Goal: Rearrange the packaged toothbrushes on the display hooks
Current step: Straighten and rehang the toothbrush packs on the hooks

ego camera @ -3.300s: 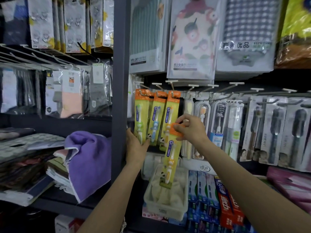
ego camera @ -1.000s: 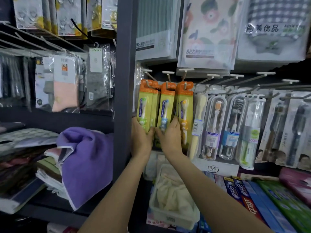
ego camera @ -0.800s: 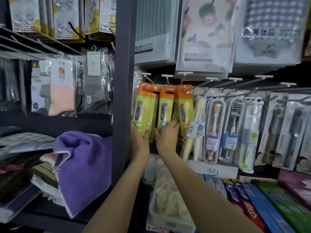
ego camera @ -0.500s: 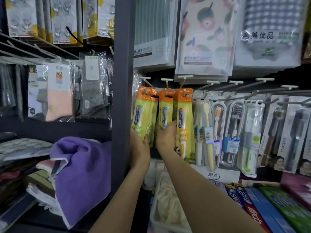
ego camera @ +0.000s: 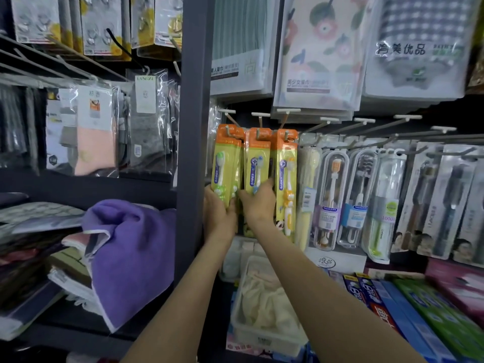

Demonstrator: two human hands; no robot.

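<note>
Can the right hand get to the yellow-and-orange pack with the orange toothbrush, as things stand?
Probably yes. The right hand rests on the blue-toothbrush pack right beside the yellow-and-orange card pack with the orange toothbrush, which hangs at the front of its hook with nothing covering it.

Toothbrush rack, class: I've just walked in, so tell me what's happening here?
A person is tidying children's toothbrush packs that hang on hooks in a shop. The left hand grips the bottom of the green toothbrush pack, on the leftmost hook. The right hand rests against the lower part of the blue toothbrush pack on the next hook. A third, orange toothbrush pack hangs untouched just to the right. All three hang roughly straight, side by side.
</note>
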